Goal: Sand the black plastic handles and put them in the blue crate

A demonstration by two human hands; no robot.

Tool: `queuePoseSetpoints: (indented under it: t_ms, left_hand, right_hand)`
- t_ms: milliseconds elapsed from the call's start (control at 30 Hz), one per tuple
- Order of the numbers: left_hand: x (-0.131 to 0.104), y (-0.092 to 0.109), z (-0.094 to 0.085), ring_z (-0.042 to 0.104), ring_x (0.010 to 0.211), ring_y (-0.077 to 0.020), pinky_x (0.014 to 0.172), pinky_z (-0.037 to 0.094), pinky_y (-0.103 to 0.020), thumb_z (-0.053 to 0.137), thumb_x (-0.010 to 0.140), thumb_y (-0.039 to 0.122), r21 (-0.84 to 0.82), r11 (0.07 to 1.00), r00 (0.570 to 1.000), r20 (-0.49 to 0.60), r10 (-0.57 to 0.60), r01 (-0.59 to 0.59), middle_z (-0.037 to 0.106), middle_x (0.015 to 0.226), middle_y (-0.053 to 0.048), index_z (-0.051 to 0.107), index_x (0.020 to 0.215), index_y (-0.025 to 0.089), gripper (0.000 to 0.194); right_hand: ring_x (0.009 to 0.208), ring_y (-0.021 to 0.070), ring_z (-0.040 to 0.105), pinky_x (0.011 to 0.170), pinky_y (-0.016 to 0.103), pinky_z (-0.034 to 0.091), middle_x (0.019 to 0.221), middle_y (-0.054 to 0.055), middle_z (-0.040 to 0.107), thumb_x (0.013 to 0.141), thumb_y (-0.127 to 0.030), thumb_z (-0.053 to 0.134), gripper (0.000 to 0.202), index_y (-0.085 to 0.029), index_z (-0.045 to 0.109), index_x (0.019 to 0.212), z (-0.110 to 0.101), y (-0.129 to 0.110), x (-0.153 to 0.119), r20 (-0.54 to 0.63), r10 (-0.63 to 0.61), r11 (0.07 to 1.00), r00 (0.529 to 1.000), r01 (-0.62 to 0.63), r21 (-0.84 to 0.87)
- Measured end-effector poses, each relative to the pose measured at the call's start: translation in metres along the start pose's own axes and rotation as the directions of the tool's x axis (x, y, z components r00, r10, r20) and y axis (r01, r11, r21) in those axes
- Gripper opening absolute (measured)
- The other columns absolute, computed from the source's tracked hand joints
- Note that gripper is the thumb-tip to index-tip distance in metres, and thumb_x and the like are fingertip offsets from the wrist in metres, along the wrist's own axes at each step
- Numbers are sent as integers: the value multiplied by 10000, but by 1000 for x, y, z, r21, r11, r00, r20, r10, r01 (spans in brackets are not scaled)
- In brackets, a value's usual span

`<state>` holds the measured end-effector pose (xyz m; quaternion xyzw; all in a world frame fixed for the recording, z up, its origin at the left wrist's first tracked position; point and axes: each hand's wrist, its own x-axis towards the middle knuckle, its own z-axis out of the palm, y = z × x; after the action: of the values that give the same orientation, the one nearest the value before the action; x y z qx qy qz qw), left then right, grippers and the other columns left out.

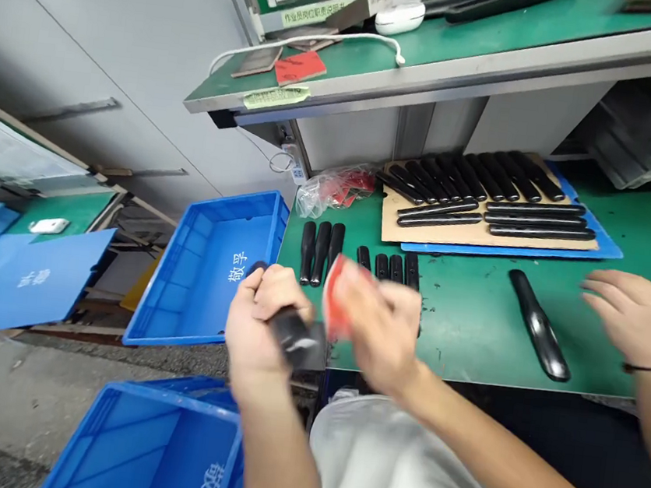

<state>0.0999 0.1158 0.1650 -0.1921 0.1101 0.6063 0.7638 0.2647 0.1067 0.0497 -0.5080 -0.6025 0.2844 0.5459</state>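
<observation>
1. Black handle (292, 336), glossy and blurred at its near end, is clamped in the left hand (264, 311), the fingers curled right round its middle so that both ends stick out.
2. Red pad (335, 300) is pinched in the right hand (383, 329), fingers bent over its back; it is just beside the handle, but blur hides whether the two touch.
3. Both hands are over the near left corner of the green table (460, 326).
4. Just beyond them, three handles (321, 251) lie side by side, with a row of shorter black pieces (396, 268) to their right, partly hidden by the right hand.
5. Farther back, a clear bag (335, 190) with red bits inside sits near a cardboard sheet (389, 226) bearing many more black handles.
6. To the right, one single handle (538, 325) lies alone near another person's hand (640, 319), apart from it.
7. Left of the table are an upper blue crate (211, 262) and a lower blue crate (121, 432).
</observation>
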Motion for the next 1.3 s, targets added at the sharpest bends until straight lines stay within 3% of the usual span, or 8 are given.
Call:
queuePoseSetpoints:
  t_ms: [133,367,800,933,1000,1067,1133,1300]
  left_hand:
    - [-3,5,0,276,344,-24,346,310,-94,402,939,139,-74,994,996,34,-84,87,283,523,121,338,744,232,225]
    - [0,2,1,267,343,-16,342,294,-86,406,958,175,-72,991,993,41,-112,115,282,524,124,394,758,210,203]
    - [17,3,-6,486,402,-50,384,404,-97,369,1048,507,243,970,984,179,-20,-24,470,506,96,610,1040,181,405]
    - [18,9,-26,558,452,-69,403,436,-131,407,1020,564,387,922,980,193,-55,-25,582,563,75,570,1275,163,502]
    - [22,15,-36,520,416,-36,379,404,-108,367,1062,473,415,908,986,165,-10,-61,602,626,70,527,1339,152,454]
    - [36,26,-44,456,391,-9,372,374,-81,359,1081,384,600,782,985,85,149,-170,586,663,68,559,1293,160,368]
    - [64,43,-48,397,386,0,376,353,-73,378,1075,371,834,502,934,43,355,-229,540,664,67,598,1209,171,326]
    - [156,92,-52,536,509,-83,518,483,-190,583,988,363,998,-52,779,64,623,-40,509,660,73,531,1276,213,329]
  right_hand:
    - [1315,265,526,1070,512,416,1578,12,470,1052,-307,434,438,-347,471,1487,-15,-20,-6,44,-83,994,996,79,82]
    - [1402,268,463,1073,434,480,1565,-21,485,1025,-544,412,472,-374,521,1451,-28,-59,-30,197,-14,852,980,-91,515]
    - [1269,330,601,947,516,520,1499,140,546,1017,-484,450,518,-276,483,1490,-41,-43,-35,116,-362,923,925,337,187]
    - [1274,260,590,973,473,479,1544,136,500,1064,-370,350,490,-244,398,1535,-33,-39,-27,90,-513,858,854,504,102]
    - [1208,218,616,913,412,486,1486,109,575,1072,-382,327,477,-209,439,1502,-18,-36,-33,185,-641,764,745,642,64]
    - [952,157,676,742,320,496,1326,16,710,1067,-385,372,403,-249,542,1406,-2,-31,-46,372,-709,668,599,740,84]
    - [773,116,659,643,264,484,1215,-59,764,1058,-361,427,332,-295,583,1343,5,-23,-57,485,-686,669,542,731,131]
    - [1287,200,597,1013,363,490,1477,130,580,1069,-333,335,463,-189,410,1503,-29,6,-62,193,-456,889,869,457,41]
